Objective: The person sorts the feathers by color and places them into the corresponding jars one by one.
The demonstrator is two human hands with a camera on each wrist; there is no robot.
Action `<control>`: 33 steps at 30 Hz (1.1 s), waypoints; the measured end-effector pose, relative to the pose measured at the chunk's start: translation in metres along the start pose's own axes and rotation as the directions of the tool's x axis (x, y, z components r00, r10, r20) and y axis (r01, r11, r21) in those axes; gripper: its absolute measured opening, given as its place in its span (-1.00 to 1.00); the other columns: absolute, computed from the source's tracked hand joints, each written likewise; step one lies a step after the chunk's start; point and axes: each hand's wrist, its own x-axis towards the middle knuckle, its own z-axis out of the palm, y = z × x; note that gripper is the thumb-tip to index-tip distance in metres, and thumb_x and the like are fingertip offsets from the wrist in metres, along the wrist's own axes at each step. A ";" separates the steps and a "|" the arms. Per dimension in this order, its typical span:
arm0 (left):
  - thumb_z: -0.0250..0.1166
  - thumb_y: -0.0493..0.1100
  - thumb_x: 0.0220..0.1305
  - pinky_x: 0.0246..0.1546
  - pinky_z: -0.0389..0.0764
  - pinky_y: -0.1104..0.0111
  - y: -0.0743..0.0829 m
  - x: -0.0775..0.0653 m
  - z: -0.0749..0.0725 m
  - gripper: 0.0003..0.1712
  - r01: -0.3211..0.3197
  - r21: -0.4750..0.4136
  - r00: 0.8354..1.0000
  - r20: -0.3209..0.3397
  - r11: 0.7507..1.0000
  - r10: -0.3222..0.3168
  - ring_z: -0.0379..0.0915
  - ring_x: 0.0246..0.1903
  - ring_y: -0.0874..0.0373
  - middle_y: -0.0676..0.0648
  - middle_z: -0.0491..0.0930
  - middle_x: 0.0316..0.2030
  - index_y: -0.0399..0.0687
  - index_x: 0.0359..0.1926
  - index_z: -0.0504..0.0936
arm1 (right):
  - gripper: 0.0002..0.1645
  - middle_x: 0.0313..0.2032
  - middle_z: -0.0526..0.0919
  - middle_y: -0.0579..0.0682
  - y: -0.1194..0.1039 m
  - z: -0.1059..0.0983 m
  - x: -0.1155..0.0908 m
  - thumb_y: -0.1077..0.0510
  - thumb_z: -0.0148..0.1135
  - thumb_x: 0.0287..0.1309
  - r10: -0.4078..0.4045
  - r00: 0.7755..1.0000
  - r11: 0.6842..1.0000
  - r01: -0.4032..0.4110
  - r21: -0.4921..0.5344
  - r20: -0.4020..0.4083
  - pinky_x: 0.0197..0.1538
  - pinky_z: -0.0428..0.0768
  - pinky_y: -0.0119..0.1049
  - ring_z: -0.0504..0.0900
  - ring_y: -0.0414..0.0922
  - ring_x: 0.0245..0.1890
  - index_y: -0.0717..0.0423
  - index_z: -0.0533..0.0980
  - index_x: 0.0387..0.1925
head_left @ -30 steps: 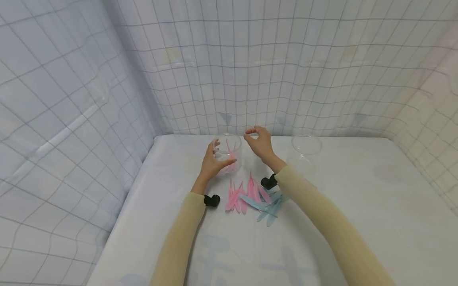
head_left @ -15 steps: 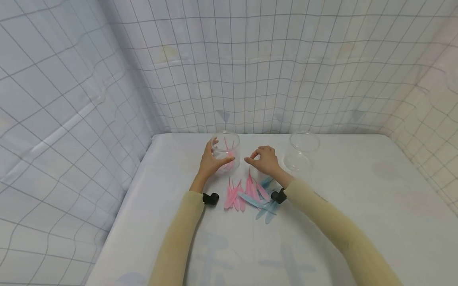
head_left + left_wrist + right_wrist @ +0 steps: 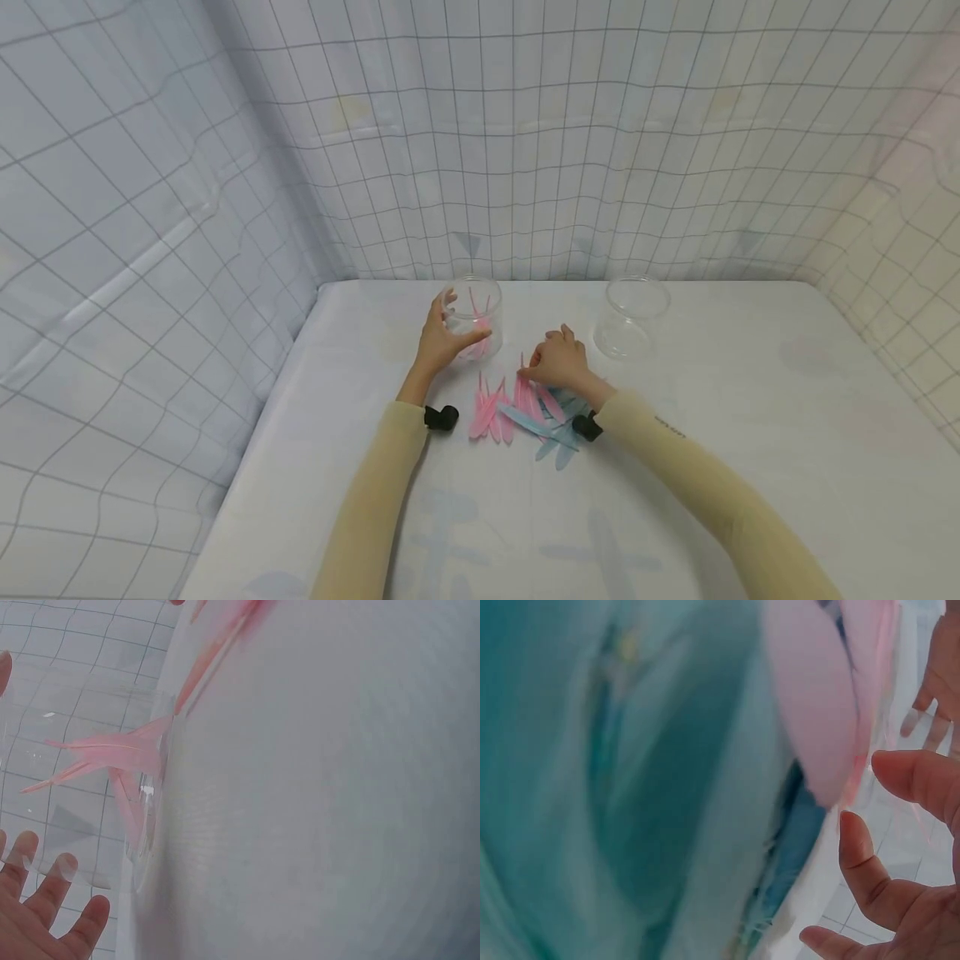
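My left hand [image 3: 444, 342] grips a clear round jar [image 3: 496, 321], thumb on the near side and fingers around the left. Pink feathers [image 3: 120, 754] stand and lean inside it, seen through the wall in the left wrist view. My right hand [image 3: 561, 362] is low over the pink feathers [image 3: 527, 404] to the right of the jar. In the right wrist view, its thumb and index finger are bent toward each other with a gap between the tips, beside a pink feather [image 3: 814, 690]. Light blue feathers [image 3: 531, 420] lie under and beside that pink bunch.
Another clear jar [image 3: 637, 333] stands at the back right, with nothing visible inside. A second bunch of pink feathers [image 3: 489, 418] lies in front of the held jar. Grid-patterned cloth [image 3: 510, 167] hangs behind the white table [image 3: 750, 400] and along both sides.
My right hand has come down from beside the left jar's rim, toward me and slightly right, to the pink feathers. The left hand keeps its hold on the jar.
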 end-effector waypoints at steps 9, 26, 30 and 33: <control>0.53 0.15 -0.12 0.16 0.22 -0.07 0.001 0.000 0.000 0.19 -0.004 -0.005 1.000 0.000 1.000 0.004 0.06 0.29 -0.15 0.00 0.18 0.35 0.11 0.45 0.02 | -0.61 0.26 0.28 0.30 -0.003 0.006 -0.005 -0.20 0.29 0.05 -0.004 1.000 1.000 0.004 -0.010 0.017 0.25 0.02 0.22 -0.12 0.27 0.37 -0.02 0.58 -0.63; 0.54 0.13 -0.12 0.17 0.22 -0.04 0.002 0.001 -0.002 0.20 0.000 -0.002 1.000 0.006 1.000 0.000 0.07 0.29 -0.13 0.02 0.18 0.35 0.14 0.45 0.00 | -0.61 0.23 0.33 0.30 -0.005 0.011 -0.004 -0.09 0.24 0.09 -0.010 1.000 1.000 0.010 0.008 -0.026 0.25 0.01 0.24 -0.07 0.26 0.37 0.01 0.53 -0.72; 0.54 0.13 -0.12 0.16 0.24 -0.05 0.002 0.002 -0.002 0.19 0.000 -0.004 1.000 0.008 1.000 0.000 0.07 0.29 -0.14 0.00 0.18 0.35 0.14 0.45 0.01 | -0.64 0.21 0.36 0.28 -0.002 0.010 -0.003 -0.08 0.24 0.06 0.000 1.000 0.999 0.002 0.050 -0.031 0.23 0.06 0.24 -0.04 0.26 0.36 0.00 0.55 -0.72; 0.54 0.14 -0.12 0.16 0.25 -0.05 0.002 0.002 -0.002 0.19 0.001 -0.002 1.000 0.010 1.000 -0.001 0.07 0.29 -0.14 -0.01 0.18 0.36 0.14 0.44 0.01 | -0.68 0.20 0.39 0.26 0.000 0.007 -0.002 -0.07 0.25 0.05 0.015 0.999 0.994 -0.012 0.111 -0.029 0.21 0.11 0.25 -0.02 0.27 0.35 0.03 0.62 -0.64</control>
